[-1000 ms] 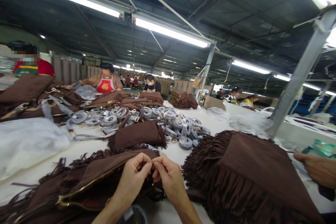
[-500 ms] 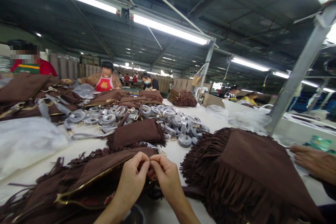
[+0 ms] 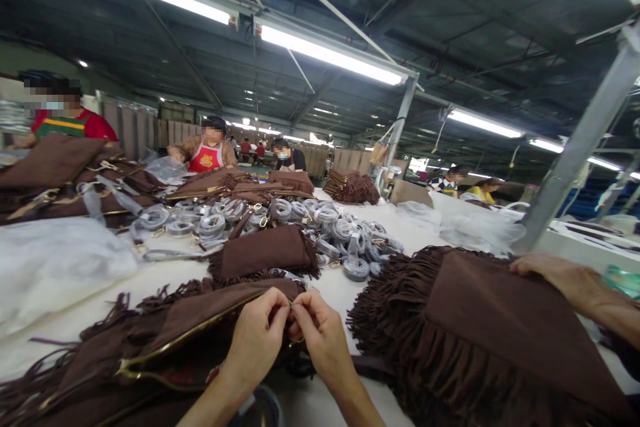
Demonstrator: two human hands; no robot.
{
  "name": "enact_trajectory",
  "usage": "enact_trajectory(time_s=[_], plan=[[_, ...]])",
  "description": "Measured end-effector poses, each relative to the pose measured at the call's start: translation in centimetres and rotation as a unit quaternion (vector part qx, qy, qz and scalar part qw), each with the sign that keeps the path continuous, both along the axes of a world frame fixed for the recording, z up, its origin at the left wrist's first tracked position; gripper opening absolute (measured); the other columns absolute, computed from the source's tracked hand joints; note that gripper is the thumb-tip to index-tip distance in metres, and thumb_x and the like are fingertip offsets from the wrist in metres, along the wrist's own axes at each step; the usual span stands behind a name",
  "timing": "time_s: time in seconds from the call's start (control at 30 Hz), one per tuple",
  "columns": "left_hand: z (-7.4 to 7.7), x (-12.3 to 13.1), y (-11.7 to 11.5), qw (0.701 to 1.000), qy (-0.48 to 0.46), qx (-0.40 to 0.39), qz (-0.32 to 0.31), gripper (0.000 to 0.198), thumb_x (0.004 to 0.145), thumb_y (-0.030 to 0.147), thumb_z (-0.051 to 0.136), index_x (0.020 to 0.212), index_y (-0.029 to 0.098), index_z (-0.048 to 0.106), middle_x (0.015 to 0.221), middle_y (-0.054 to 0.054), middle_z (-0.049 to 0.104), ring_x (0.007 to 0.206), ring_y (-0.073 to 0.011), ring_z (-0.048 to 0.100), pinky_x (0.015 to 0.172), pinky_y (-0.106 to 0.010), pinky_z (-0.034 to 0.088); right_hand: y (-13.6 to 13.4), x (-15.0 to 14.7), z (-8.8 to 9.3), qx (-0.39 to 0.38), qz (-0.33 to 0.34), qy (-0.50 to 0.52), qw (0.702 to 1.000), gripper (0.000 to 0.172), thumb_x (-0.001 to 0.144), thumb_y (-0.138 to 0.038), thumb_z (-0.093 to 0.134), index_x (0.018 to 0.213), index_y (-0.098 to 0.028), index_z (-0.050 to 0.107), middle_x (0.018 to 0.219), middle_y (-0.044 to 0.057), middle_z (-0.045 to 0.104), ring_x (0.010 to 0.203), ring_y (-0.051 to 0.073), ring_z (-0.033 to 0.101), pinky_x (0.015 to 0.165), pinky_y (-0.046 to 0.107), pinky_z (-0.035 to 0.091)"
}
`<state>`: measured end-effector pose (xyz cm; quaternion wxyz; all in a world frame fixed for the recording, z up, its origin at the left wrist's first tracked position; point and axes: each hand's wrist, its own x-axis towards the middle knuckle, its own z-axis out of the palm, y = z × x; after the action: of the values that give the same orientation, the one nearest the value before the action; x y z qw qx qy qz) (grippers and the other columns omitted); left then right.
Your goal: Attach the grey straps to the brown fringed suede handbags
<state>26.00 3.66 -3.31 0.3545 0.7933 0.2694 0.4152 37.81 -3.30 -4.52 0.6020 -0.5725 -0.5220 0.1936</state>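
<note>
Pinched closed, left hand (image 3: 259, 332) and right hand (image 3: 321, 333) are hiding whatever they're gripping; the unzipped bag (image 3: 195, 317), lying left of the fringed heap (image 3: 493, 310), could be swallowing anything a slackening pinch is dropping.

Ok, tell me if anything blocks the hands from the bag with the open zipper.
Nothing visible does: the left hand and right hand meet at the fingertips by the right end of the open bag. Another brown bag lies beyond them, not between.
</note>
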Motion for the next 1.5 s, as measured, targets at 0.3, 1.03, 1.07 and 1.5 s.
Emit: enact_trajectory(time_s=[0.3,1.03,1.07,1.5], plan=[[-0.2,0.3,-0.5,1.0,0.004,-0.004,0.023,0.019,0.081,0.025,0.042,0.062,0.022,0.045,0.059,0.003,0.052,0.058,-0.0153,0.05,0.059,-0.025,0.035,0.1,-0.5,-0.5,0.017,-0.052,-0.095,0.994,0.021,0.09,-0.029,0.045,0.074,-0.019,0.055,0.062,-0.003,0.053,0.054,0.013,0.054,0.053,0.022,0.043],[1.9,-11.7,2.6,0.834,0.34,0.417,0.121,0.048,0.084,0.003,0.041,0.127,0.019,0.052,0.119,-0.013,0.059,0.102,-0.0267,0.055,0.088,-0.041,0.044,-6.1,-4.5,-5.1,0.028,0.064,-0.669,0.74,0.012,0.082,-0.023,0.065,0.076,-0.023,0.055,0.084,-0.004,0.071,0.044,0.012,0.057,0.032,0.031,0.02],[2.0,-12.0,2.8,0.828,0.343,0.413,0.162,0.044,0.085,0.004,0.041,0.124,0.017,0.054,0.115,-0.013,0.06,0.1,-0.0271,0.055,0.086,-0.041,0.044,-6.2,-4.4,-4.7,0.028,0.075,-0.658,0.749,0.012,0.083,-0.026,0.065,0.077,-0.023,0.055,0.085,-0.005,0.071,0.045,0.011,0.058,0.032,0.03,0.022],[7.5,-11.6,-1.4,0.888,0.335,0.289,0.124,0.02,0.09,0.021,0.044,0.08,0.021,0.061,0.084,-0.003,0.062,0.077,-0.0178,0.06,0.066,-0.025,0.043,-1.9,-9.5,4.3,-0.164,-0.044,-0.538,0.825,0.015,0.087,-0.02,0.055,0.097,-0.015,0.065,0.093,0.013,0.071,0.082,0.026,0.07,0.07,0.031,0.053]])
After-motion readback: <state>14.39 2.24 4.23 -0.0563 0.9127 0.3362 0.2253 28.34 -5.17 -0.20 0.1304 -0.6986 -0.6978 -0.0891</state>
